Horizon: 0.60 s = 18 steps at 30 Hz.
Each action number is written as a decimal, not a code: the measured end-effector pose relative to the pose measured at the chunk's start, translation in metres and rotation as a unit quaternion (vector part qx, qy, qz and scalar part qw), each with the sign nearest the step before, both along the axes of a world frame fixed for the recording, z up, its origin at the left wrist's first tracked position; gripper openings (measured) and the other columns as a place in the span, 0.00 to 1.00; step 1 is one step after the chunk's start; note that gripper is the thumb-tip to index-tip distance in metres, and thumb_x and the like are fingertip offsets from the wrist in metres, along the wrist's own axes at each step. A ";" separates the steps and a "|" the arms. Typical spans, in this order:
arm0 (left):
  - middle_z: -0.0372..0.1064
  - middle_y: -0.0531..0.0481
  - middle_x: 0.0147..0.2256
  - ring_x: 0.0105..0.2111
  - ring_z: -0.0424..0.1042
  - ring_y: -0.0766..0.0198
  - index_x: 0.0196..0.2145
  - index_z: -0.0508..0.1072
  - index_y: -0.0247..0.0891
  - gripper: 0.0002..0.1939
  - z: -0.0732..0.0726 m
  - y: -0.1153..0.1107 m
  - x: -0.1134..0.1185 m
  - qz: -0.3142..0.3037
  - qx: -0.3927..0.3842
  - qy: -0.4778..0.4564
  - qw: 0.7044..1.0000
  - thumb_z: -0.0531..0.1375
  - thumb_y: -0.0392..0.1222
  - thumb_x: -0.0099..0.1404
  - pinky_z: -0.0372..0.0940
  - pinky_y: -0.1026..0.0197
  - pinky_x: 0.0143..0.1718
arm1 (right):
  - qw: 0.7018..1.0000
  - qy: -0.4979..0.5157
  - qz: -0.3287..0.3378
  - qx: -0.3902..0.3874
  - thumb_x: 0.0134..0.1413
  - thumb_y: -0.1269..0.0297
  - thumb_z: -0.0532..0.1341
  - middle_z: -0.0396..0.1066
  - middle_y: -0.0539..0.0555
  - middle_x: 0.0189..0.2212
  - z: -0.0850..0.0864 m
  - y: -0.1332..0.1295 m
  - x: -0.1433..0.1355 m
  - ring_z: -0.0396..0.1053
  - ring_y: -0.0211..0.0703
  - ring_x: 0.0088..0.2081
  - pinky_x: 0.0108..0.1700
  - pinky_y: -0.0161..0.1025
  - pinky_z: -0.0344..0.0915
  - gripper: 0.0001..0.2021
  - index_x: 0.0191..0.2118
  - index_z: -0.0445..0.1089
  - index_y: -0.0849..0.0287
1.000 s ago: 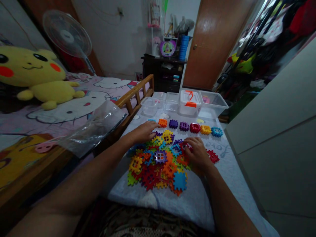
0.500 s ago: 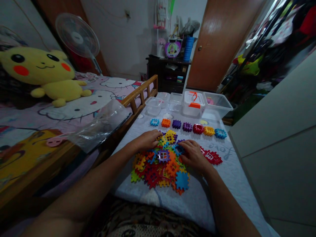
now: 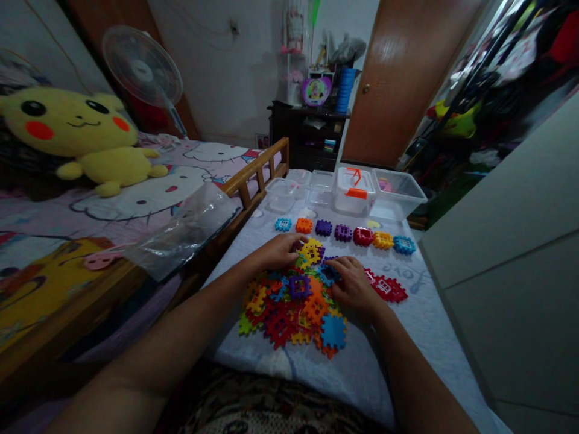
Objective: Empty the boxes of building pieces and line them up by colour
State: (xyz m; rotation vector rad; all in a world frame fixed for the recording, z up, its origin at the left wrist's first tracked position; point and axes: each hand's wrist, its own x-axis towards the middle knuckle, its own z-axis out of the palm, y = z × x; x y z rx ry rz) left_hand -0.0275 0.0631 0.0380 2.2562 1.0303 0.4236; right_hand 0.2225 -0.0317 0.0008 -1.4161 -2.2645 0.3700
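My left hand (image 3: 284, 251) reaches in from the left at the far side of a heap of notched plastic building tiles (image 3: 278, 322). Its thumb and fingers are apart, beside the left edge of a yellow window tile (image 3: 312, 251). On the heap's right side rests my right hand (image 3: 355, 282), fingers curved and spread, the fingertips by a blue tile (image 3: 327, 275). Whether it touches that tile I cannot tell. A purple window tile (image 3: 300, 278) lies on top, between the hands, above orange tiles (image 3: 315, 307). Nearer me is a solid blue tile (image 3: 333, 331).
Behind the heap runs a row of assembled blocks, from a light blue one (image 3: 283, 224) to another blue one (image 3: 404, 244). Red tiles (image 3: 391, 289) lie right of my right hand. Clear plastic boxes (image 3: 409, 199) and an orange-handled box (image 3: 350, 202) stand at the back. A wooden bed rail (image 3: 244, 196) borders the left.
My left hand has shifted slightly right and away from me, toward the yellow window tile. The purple tile on top now lacks its white window insert. My right hand has barely moved.
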 end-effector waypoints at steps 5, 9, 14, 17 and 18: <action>0.73 0.49 0.39 0.38 0.72 0.61 0.55 0.71 0.35 0.29 0.004 -0.001 0.003 -0.008 -0.028 -0.038 0.999 0.56 0.31 0.53 0.67 0.60 0.43 | 1.000 0.007 0.008 0.002 0.47 0.72 0.58 0.70 0.60 0.51 0.003 -0.002 0.002 0.62 0.54 0.54 0.59 0.54 0.58 0.28 0.57 0.69 0.56; 0.74 0.50 0.38 0.37 0.72 0.61 0.51 0.73 0.37 0.24 0.008 -0.005 0.005 -0.030 -0.046 -0.047 0.997 0.58 0.34 0.55 0.66 0.60 0.42 | 1.000 0.017 0.001 0.008 0.52 0.68 0.60 0.70 0.60 0.52 0.005 -0.003 0.001 0.62 0.54 0.55 0.59 0.55 0.57 0.24 0.56 0.70 0.56; 0.74 0.49 0.35 0.37 0.72 0.62 0.37 0.76 0.35 0.11 0.016 -0.009 0.011 -0.032 -0.015 -0.051 0.998 0.57 0.33 0.57 0.65 0.61 0.42 | 0.999 0.036 -0.011 0.023 0.58 0.63 0.61 0.73 0.59 0.49 0.006 -0.001 -0.001 0.64 0.54 0.53 0.57 0.54 0.60 0.17 0.52 0.73 0.56; 0.73 0.49 0.34 0.35 0.71 0.63 0.35 0.75 0.35 0.08 0.021 -0.010 0.018 -0.009 -0.002 -0.093 0.996 0.57 0.34 0.59 0.64 0.61 0.40 | 0.996 0.073 -0.035 0.032 0.59 0.62 0.62 0.74 0.60 0.47 0.003 0.001 -0.001 0.66 0.54 0.50 0.56 0.55 0.62 0.18 0.54 0.72 0.56; 0.72 0.50 0.34 0.35 0.71 0.63 0.36 0.74 0.36 0.07 0.021 -0.010 0.020 0.002 -0.012 -0.116 0.993 0.58 0.35 0.59 0.64 0.62 0.39 | 0.994 0.097 -0.047 0.030 0.59 0.62 0.62 0.74 0.60 0.47 0.002 0.001 -0.001 0.67 0.54 0.50 0.56 0.55 0.62 0.20 0.56 0.70 0.56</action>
